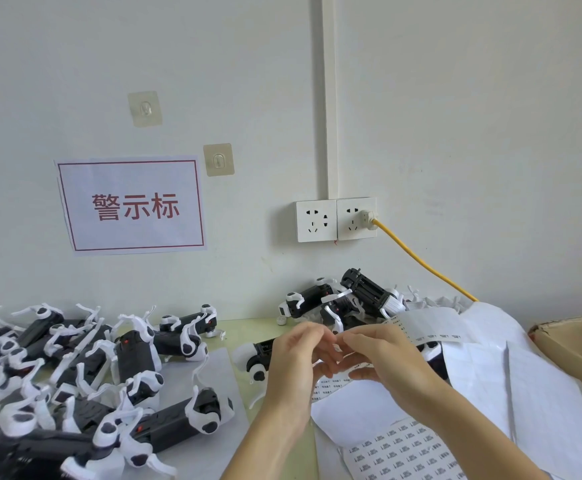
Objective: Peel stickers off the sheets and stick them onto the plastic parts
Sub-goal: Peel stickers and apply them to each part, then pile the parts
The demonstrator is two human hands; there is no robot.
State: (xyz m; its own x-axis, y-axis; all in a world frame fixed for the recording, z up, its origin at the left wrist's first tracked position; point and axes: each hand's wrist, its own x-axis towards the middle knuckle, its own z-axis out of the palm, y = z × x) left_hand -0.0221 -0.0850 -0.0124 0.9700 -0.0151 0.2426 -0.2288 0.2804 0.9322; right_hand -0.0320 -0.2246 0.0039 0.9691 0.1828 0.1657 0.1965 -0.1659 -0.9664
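Cardboard box [575, 344] at right edge, contents hidden behind sticker sheets [532, 393].

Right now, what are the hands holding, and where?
Both hands pinch a sticker strip at its near end: right hand grips it, left hand fingers pick at it. Whether a sticker is lifted cannot be told.

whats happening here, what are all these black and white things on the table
A person is labelling plastic parts. The left hand and right hand meet over the table, pinching a small sticker between the fingertips, with a sticker sheet curling up behind the right hand. One black and white part lies right behind the hands. A pile of parts sits on the left, a smaller heap by the wall, and more sticker sheets lie below.
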